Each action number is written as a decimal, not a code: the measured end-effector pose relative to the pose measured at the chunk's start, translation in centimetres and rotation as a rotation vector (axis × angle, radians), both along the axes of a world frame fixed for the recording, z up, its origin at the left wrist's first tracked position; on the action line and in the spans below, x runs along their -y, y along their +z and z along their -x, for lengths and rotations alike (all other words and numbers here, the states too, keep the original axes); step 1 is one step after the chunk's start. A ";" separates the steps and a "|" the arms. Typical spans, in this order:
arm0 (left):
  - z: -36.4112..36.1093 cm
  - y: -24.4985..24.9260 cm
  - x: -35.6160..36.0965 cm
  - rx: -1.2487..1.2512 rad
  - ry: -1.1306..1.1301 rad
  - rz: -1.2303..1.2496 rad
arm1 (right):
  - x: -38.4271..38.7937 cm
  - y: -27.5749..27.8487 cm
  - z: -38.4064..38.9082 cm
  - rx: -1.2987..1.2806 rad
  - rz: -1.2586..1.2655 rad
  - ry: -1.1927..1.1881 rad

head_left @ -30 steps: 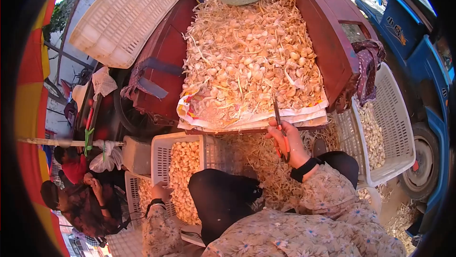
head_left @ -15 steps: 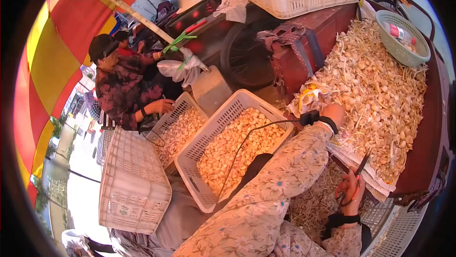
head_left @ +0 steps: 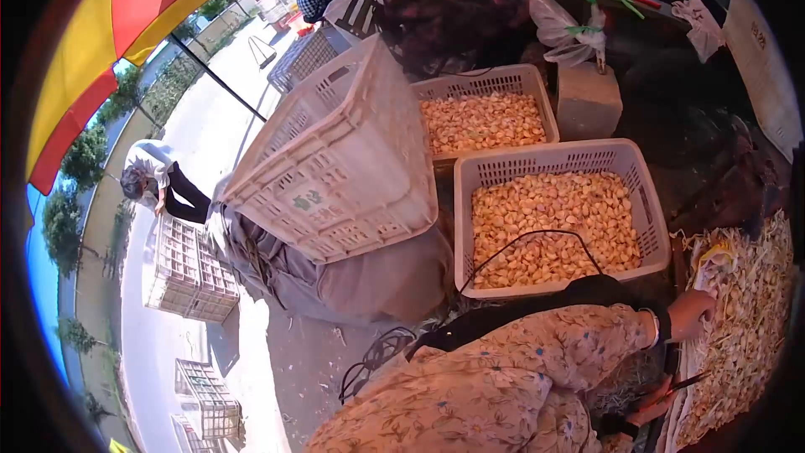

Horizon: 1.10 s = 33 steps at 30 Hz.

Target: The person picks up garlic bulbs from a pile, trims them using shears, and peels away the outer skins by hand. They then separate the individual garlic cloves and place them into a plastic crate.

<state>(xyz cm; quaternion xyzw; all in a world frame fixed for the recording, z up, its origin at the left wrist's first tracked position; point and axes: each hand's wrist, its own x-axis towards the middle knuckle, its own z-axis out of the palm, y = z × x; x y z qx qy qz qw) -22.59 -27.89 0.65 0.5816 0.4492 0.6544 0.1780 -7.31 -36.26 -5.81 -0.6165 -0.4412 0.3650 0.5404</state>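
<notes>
My left hand point(head_left: 692, 315) rests at the near edge of the garlic pile point(head_left: 746, 327), its fingers curled; whatever they hold is hidden. Below it, my right hand point(head_left: 654, 405) grips a pair of scissors point(head_left: 689, 381), whose dark blades point toward the pile. A pale crate point(head_left: 553, 227) of peeled-looking cloves stands left of my left hand, with a black cord across it. Behind that is a second crate of cloves point(head_left: 482, 122).
A tall empty-looking crate point(head_left: 335, 176) stands tilted on grey cloth point(head_left: 386, 277). A co-worker in dark patterned clothes point(head_left: 444, 9) sits beyond the crates. Another person point(head_left: 151, 172) bends by stacked crates point(head_left: 189, 273) at left. A grey block point(head_left: 589, 101) holds a pole.
The view has swung left, so the crates and both hands appear farther right and more street shows. The scissors remain in my right hand, and my left hand is still at the pile.
</notes>
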 end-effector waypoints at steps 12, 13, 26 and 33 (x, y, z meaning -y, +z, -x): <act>8.2 1.7 9.9 0.155 -0.129 -0.002 | 0.4 7.1 7.6 -0.389 0.145 0.535; 8.8 2.2 10.7 0.126 -0.098 -0.011 | 4.2 12.0 13.0 -0.475 0.207 0.381; 8.2 4.4 14.4 0.230 -0.400 0.037 | 3.0 7.9 5.4 -0.390 0.237 0.408; 8.6 3.9 15.9 0.212 -0.453 0.016 | 4.0 6.2 7.2 -0.336 0.227 0.490</act>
